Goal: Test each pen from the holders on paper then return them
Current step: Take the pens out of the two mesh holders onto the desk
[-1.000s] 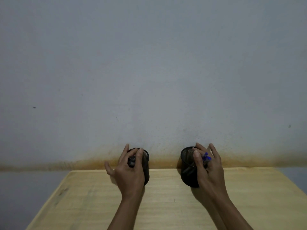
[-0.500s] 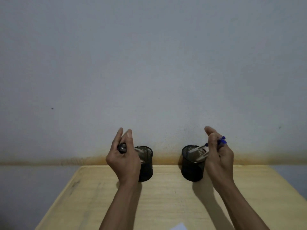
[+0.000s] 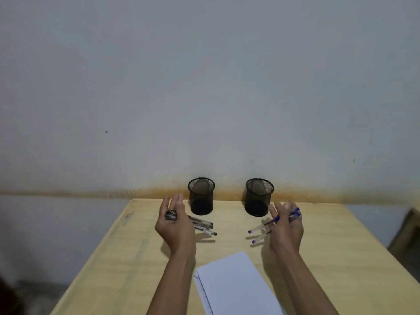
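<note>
Two black mesh holders stand at the table's far edge, the left holder (image 3: 201, 196) and the right holder (image 3: 259, 196), both looking empty. My left hand (image 3: 176, 226) grips a bundle of black-capped pens (image 3: 203, 226) just above the table, in front of the left holder, tips pointing right. My right hand (image 3: 286, 228) grips a bundle of blue-capped pens (image 3: 261, 230) in front of the right holder, tips pointing left. A stack of white paper (image 3: 234, 285) lies between my forearms near the front.
The wooden table (image 3: 341, 246) stands against a grey wall with a rusty stain along its base. A dark wooden piece of furniture (image 3: 406, 233) shows at the right edge. The floor drops away left of the table.
Both hands have pulled their pen bundles fully out of the holders and brought them down and toward me, over the table. The view has tilted down, revealing the paper.
</note>
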The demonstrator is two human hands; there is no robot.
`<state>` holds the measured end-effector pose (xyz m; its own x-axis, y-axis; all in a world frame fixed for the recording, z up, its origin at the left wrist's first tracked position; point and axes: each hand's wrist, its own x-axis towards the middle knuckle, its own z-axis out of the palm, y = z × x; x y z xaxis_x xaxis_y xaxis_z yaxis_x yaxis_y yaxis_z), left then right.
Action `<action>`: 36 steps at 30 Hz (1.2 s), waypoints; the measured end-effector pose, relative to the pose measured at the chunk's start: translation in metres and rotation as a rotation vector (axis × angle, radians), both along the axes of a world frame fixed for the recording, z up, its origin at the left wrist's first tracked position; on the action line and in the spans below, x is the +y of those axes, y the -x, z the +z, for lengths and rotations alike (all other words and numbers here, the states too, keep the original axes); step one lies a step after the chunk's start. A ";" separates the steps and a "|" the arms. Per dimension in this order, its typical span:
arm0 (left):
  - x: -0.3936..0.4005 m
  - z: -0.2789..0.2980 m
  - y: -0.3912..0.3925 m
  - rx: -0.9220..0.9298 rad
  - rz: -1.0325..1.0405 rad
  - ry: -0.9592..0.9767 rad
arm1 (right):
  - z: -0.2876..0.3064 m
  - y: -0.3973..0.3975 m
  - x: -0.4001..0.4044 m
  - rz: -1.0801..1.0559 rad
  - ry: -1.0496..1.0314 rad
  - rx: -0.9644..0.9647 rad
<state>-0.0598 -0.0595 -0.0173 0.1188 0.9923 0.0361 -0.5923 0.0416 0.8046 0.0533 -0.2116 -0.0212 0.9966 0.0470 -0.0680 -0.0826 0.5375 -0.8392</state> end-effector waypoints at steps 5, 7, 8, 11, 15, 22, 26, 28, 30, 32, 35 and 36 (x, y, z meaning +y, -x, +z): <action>0.010 -0.032 -0.009 0.023 -0.029 0.132 | -0.024 -0.012 -0.002 -0.075 0.028 0.097; 0.024 -0.046 -0.006 0.133 0.006 0.140 | -0.033 -0.018 -0.009 -0.122 0.062 0.122; 0.031 -0.052 -0.002 0.200 0.021 0.133 | -0.038 -0.022 -0.013 -0.137 0.091 0.135; 0.046 -0.069 0.008 0.354 0.071 0.099 | -0.048 -0.026 -0.022 -0.169 0.268 0.152; 0.052 -0.077 0.013 0.685 0.120 -0.043 | -0.057 -0.023 -0.029 -0.189 0.585 0.118; 0.040 -0.071 0.030 1.008 0.165 -0.359 | -0.046 -0.001 -0.036 -0.155 0.909 0.000; 0.033 -0.068 0.041 0.992 0.129 -0.397 | -0.049 0.013 -0.042 -0.158 1.035 -0.114; 0.031 -0.068 0.047 0.978 0.083 -0.373 | -0.049 0.018 -0.048 -0.154 1.092 -0.190; 0.027 -0.067 0.052 0.965 0.056 -0.366 | -0.044 0.023 -0.054 -0.134 1.116 -0.258; 0.021 -0.062 0.058 0.948 0.051 -0.372 | -0.039 0.027 -0.058 -0.086 1.103 -0.311; 0.012 -0.051 0.070 0.935 0.065 -0.405 | -0.035 0.034 -0.064 -0.036 1.071 -0.371; 0.007 -0.048 0.074 0.926 0.067 -0.408 | -0.033 0.037 -0.066 -0.016 1.041 -0.386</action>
